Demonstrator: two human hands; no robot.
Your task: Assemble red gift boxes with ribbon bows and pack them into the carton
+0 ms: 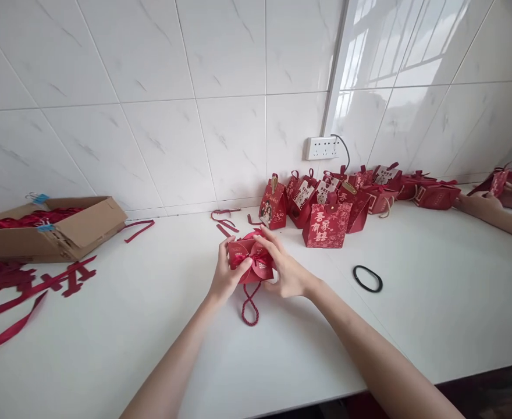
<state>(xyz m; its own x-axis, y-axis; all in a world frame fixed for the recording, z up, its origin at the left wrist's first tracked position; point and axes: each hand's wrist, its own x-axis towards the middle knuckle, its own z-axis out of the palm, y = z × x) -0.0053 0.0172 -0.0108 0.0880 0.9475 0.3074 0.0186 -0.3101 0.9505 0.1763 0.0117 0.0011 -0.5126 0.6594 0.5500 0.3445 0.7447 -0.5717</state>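
Observation:
Between my two hands, over the white table, is a red gift box (262, 270) with rounded flaps and a ribbon bow (251, 259) on its front. My left hand (226, 273) grips its left side, the thumb pressed by the bow. Around the right side and top edge curl the fingers of my right hand (288, 269). A twisted red cord loop (250, 308) hangs below the box onto the table. Part of the box's right side is hidden by my right hand.
Red gift boxes (327, 226) stand along the tiled wall. At left are a cardboard box (94, 227) of red ribbon and loose ribbon strips (16, 334). A black ring (368, 279) lies at right. Another person's hands (485, 203) hold a red box at far right.

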